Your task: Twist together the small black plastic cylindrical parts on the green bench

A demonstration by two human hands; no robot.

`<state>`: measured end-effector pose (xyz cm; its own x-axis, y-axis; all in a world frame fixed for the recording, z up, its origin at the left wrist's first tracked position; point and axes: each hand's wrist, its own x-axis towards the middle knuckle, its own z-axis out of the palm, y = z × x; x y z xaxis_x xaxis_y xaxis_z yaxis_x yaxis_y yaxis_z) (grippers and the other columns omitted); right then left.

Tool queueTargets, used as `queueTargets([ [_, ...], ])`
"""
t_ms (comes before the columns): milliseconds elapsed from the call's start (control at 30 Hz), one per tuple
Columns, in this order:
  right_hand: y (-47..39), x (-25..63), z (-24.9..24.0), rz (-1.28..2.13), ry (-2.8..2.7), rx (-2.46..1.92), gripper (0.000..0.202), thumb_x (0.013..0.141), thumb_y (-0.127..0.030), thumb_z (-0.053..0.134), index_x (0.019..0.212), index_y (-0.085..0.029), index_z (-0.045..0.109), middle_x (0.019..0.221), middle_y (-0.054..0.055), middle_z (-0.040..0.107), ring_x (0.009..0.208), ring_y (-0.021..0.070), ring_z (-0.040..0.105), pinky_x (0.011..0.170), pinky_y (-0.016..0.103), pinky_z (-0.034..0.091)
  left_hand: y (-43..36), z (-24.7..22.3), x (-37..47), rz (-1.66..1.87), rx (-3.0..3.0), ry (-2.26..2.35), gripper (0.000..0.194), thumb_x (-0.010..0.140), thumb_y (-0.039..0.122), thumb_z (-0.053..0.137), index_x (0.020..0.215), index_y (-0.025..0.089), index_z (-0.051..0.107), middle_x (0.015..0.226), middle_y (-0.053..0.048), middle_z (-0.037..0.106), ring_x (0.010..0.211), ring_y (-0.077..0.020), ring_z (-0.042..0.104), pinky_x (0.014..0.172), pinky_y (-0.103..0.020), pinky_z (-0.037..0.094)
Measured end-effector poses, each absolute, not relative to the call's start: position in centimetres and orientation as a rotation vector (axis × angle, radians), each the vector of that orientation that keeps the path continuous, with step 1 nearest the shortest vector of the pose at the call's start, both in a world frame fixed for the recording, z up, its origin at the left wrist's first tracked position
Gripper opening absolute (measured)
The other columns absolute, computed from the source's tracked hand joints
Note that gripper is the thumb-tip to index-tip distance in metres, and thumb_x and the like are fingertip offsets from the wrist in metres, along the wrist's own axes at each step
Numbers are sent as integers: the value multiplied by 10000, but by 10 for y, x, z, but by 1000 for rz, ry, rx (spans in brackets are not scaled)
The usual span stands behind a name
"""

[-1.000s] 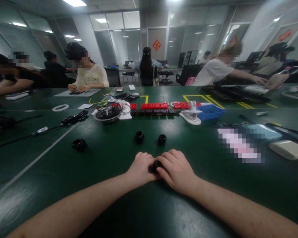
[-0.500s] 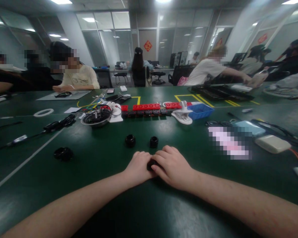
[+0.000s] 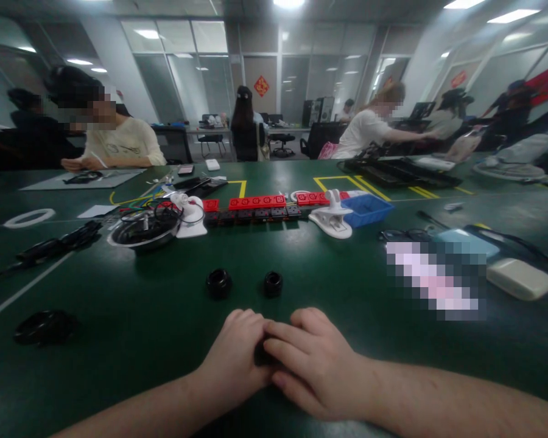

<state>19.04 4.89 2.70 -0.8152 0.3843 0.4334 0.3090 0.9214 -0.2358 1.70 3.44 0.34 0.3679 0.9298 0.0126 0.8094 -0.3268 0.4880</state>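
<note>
The person's left hand (image 3: 235, 353) and right hand (image 3: 322, 362) meet over the glossy dark-green table (image 3: 173, 292), both apparently gripping a small black piece (image 3: 262, 354) between their fingers. Just beyond the fingertips stand two small, round, black, hollow-centred pieces (image 3: 218, 283) (image 3: 273, 283), apart from each other.

If either hand slackened or the fingers slid on a smooth surface, the held piece could probably slip out and drop; being covered so closely, it might also be turned askew unnoticed. A forward push of the knuckles could knock the standing pieces, which may well roll.

The held piece is mostly hidden: its shape, underside and any contact with the table cannot be told. The left thumb is largely masked by the right hand. Both forearms are cut off by the frame, and the larger black coiled item (image 3: 44, 327) at left is blurred.
</note>
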Motion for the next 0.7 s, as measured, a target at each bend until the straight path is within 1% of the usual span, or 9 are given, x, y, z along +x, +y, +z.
queueTargets([
  [67,49,191,26,208,-2596,-491,296,850,-299,359,1003,-148,564,980,90,604,763,207,439,672,364,342,34,5,17,414,2228,1491,110,642,222,604,723,187,538,732,6,557,721,-179,476,699,-324,333],
  [167,49,191,25,204,-2609,-464,283,847,-306,362,971,-159,570,944,84,607,757,203,443,669,358,338,33,7,18,401,2227,1481,125,636,197,595,757,200,559,746,7,571,734,-180,477,718,-331,330],
  [433,50,191,22,167,-2597,-382,277,842,-303,349,860,-154,582,915,70,612,747,195,433,643,352,318,33,9,19,380,2253,1485,100,634,196,563,733,187,559,744,-4,566,728,-182,473,707,-327,333],
  [500,51,192,21,177,-2583,-356,274,839,-300,355,858,-150,584,912,64,612,750,196,431,646,352,316,33,9,19,378,2248,1482,90,644,193,548,734,186,557,735,-3,561,718,-179,471,700,-323,330],
  [700,52,192,19,195,-2586,-306,327,850,-361,340,830,-150,589,907,61,613,739,197,430,632,352,311,34,9,20,369,2248,1472,71,661,230,565,709,185,539,716,1,551,697,-175,464,679,-314,319],
])
